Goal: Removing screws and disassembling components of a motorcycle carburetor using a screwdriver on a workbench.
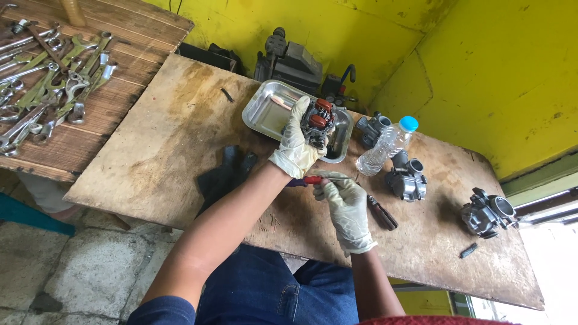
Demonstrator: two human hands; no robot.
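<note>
My left hand [297, 141], in a pale glove, holds a grey metal carburetor body with red parts [317, 122] up over the steel tray [262, 108]. Just below it, my gloved right hand [346, 204] grips a screwdriver with a red handle [314, 179]; its thin shaft points right along the board. The two hands are a short way apart above the worn wooden board [174, 138].
A clear plastic bottle with a blue cap [388, 143] lies by other carburetors [406, 179] [489, 212] [373, 126]. Dark pliers [382, 213] and black gloves [226, 171] lie on the board. Several wrenches [48, 84] cover the left bench. Engine parts [289, 60] stand at the yellow wall.
</note>
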